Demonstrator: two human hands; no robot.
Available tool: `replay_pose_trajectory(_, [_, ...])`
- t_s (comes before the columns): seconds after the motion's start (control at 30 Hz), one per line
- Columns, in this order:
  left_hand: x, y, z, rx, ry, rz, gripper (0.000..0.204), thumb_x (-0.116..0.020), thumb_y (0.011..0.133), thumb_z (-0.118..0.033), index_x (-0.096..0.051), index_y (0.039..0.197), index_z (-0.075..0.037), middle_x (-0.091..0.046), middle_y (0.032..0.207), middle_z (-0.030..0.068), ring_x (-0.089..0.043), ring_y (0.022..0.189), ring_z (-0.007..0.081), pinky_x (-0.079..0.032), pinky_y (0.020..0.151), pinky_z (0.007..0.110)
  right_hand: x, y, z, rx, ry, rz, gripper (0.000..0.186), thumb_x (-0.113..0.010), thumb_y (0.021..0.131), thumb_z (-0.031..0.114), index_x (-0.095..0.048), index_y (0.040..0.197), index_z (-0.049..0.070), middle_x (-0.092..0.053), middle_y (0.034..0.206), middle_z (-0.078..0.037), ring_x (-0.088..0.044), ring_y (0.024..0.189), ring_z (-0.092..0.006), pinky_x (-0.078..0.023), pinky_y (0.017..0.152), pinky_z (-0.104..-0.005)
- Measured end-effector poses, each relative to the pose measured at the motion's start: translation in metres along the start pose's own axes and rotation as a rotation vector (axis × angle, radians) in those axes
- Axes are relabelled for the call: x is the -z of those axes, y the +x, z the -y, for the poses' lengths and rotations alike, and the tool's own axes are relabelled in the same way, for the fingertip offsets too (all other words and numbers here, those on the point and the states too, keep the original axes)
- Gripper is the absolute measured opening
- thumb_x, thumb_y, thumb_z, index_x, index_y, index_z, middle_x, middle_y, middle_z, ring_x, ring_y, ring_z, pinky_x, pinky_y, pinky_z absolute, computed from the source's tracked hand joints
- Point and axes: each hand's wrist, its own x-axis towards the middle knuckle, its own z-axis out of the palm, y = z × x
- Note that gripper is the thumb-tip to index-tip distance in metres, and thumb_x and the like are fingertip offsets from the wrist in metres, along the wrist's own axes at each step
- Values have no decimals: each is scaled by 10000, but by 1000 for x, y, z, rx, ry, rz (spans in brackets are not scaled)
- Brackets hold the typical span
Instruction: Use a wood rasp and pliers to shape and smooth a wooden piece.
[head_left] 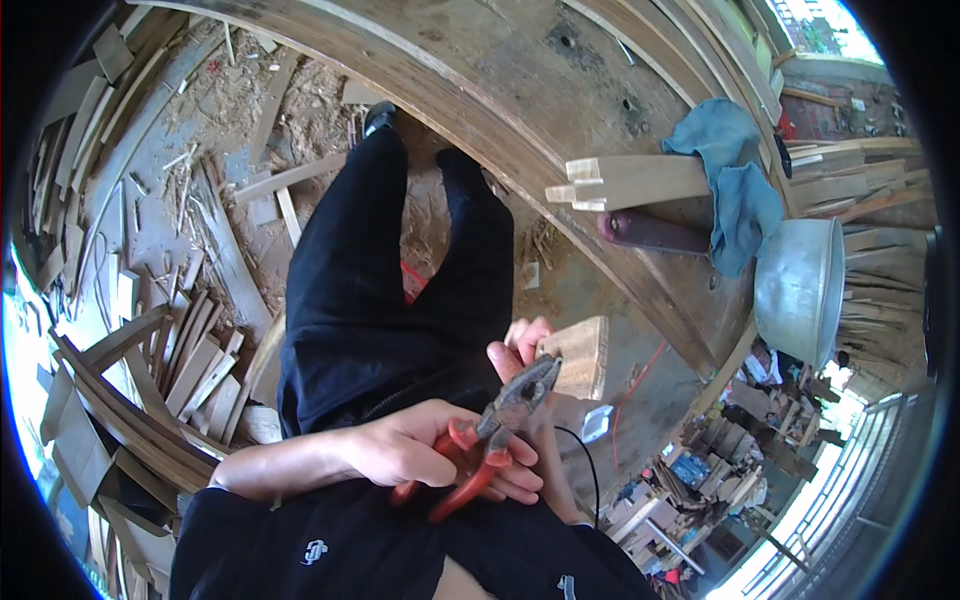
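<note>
My left hand [422,452] is closed around the red handles of worn metal pliers [516,400], which angle up toward the right. The pliers' jaws rest at the edge of a small light wooden block [580,357]; whether they grip anything there is too small to tell. Behind the jaws, my right hand [518,348] grips that block, its thumb and fingers partly hidden by the pliers and wood. Both hands are held low over my lap, in front of my dark trousers [350,300].
A long wooden bench [480,80] crosses ahead, bearing light boards [650,178], a blue cloth [715,140] and a dark purple bar [655,232]. A metal basin [797,290] stands at right. Wood offcuts [190,370] lie on the left; a black cable [590,455] hangs beside me.
</note>
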Motion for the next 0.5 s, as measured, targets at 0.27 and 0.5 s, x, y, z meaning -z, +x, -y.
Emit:
replay_pose_trajectory(0.27, [-9, 1, -12, 133, -40, -98, 856, -484, 624, 78, -256, 1449, 103, -414, 1410, 340, -406, 1335, 452, -363, 1097, 524, 3, 2, -2, -51, 43, 80, 330, -693, 777, -37, -388, 734, 79, -374, 667, 2, -364, 566, -96, -299, 507, -251])
replay_pose_trajectory(0.5, [-13, 3, -19, 151, 5, -246, 964, -515, 594, 33, -178, 1497, 53, -368, 1457, 317, -370, 1367, 436, -363, 1095, 523, 14, -6, -27, -102, 67, 57, 322, -683, 772, -31, -391, 709, 89, -365, 655, 7, -350, 561, -90, -272, 502, -260])
